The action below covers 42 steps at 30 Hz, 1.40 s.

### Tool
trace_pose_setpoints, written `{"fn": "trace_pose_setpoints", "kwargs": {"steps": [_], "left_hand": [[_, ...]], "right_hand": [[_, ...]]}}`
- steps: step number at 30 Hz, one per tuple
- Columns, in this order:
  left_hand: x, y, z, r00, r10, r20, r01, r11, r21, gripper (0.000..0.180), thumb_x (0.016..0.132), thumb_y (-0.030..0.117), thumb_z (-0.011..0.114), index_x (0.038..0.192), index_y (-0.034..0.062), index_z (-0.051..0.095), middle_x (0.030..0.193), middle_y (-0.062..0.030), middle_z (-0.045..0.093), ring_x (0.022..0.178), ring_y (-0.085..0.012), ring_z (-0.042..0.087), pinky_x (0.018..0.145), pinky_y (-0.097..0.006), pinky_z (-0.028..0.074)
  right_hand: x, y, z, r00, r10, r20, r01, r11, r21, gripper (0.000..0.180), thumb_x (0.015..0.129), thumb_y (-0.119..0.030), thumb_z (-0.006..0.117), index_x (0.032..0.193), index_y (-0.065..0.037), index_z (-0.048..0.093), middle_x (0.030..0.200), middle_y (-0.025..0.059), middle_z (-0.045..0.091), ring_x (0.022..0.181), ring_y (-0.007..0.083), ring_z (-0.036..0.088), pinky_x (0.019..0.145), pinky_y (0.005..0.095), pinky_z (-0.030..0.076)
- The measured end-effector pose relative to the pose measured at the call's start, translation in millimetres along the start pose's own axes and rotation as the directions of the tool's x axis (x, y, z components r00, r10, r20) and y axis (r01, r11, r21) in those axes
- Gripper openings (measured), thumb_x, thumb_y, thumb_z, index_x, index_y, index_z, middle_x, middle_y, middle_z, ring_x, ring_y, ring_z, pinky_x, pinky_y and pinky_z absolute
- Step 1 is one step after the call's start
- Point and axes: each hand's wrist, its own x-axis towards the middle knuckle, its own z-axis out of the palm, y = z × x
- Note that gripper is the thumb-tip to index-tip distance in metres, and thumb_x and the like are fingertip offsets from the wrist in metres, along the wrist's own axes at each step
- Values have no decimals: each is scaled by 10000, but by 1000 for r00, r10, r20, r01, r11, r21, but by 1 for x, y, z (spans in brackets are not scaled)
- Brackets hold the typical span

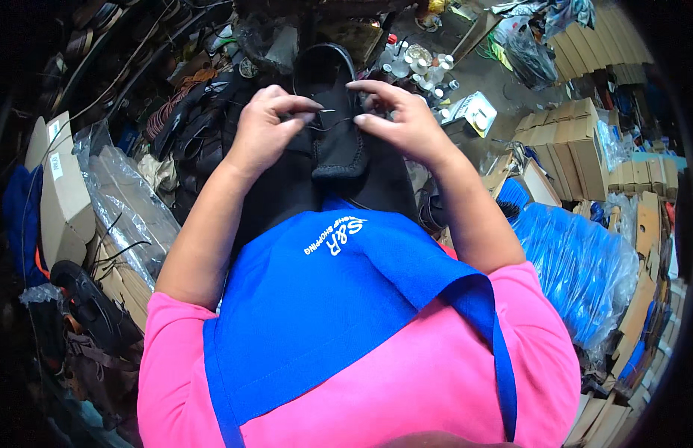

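Observation:
A black shoe [337,145] lies over my lap, its stitched toe toward me and its rounded opening at the far end. Over its left side, my left hand [268,123] is closed in a pinch on a thin, pale needle [328,110] that points to the right. Across from it, my right hand [402,119] hovers at the shoe's right edge. Its thumb and forefinger stand apart, the other fingers are curled, and I see nothing held in them. A fine dark thread [317,128] runs over the shoe between the hands.
Ahead to the right, several white-capped bottles [421,66] stand on the floor near a white container [473,113]. Cardboard boxes [567,142] and a plastic-wrapped blue bundle [578,261] are at my right. Cardboard [63,190] and dark shoes [92,306] crowd the left.

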Motion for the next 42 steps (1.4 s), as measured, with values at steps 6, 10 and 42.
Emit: {"fn": "trace_pose_setpoints", "kwargs": {"steps": [6,10,42], "left_hand": [[13,4,19,995,46,87,-51,997,62,184,733,74,705,905,134,735,715,-24,510,777,-167,476,709,-284,417],[16,3,26,993,50,108,-62,992,109,198,718,83,710,905,143,732,724,-30,507,796,-187,483,725,-296,420],[26,-12,27,960,68,273,-26,987,-156,407,731,288,680,1050,46,609,1368,-170,401,1246,-289,408,1041,-370,309]], "right_hand": [[-14,22,-8,988,106,109,-141,905,401,533,825,-168,644,1335,-204,494,1147,61,551,991,114,505,890,275,410],[-13,29,-9,986,100,130,-146,892,427,562,821,-186,657,1352,-197,475,1211,85,525,1030,124,492,920,279,401],[-34,59,16,974,0,-226,41,983,177,189,781,-169,702,924,-49,676,905,46,612,899,157,556,835,290,420]]}}
